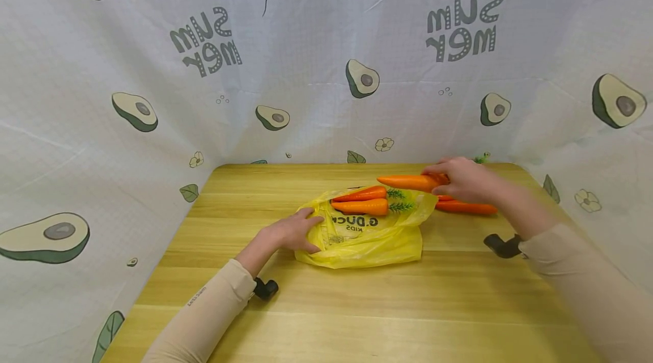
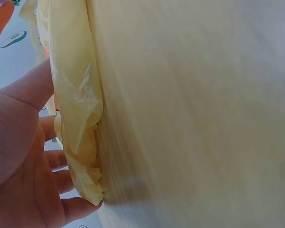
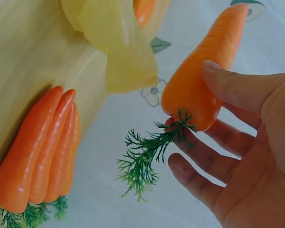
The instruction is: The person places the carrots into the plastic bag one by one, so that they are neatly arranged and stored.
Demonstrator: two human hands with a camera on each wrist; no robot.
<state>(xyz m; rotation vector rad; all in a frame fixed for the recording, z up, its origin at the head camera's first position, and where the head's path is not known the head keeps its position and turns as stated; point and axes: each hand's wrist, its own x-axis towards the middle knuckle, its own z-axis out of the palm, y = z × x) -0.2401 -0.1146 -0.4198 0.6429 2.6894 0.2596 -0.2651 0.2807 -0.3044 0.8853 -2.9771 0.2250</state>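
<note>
An orange carrot (image 1: pixel 410 182) is held above the table in my right hand (image 1: pixel 461 177), pinched near its thick end. In the right wrist view its green leafy top (image 3: pixel 154 142) hangs beside the fingers. My left hand (image 1: pixel 291 231) rests at the left edge of a yellow plastic bag (image 1: pixel 377 249), its fingers spread and touching the plastic; some fingertips are hidden behind the bag in the left wrist view. Two carrots with leafy tops, an upper one (image 1: pixel 364 193) and a lower one (image 1: pixel 364 207), lie at the bag's mouth over its printed side.
Several more carrots (image 3: pixel 33 152) lie side by side on the wooden table (image 1: pixel 357 317), right of the bag. A white curtain (image 1: pixel 316 57) printed with avocados hangs behind the table and along its sides. Each wrist carries a black camera mount.
</note>
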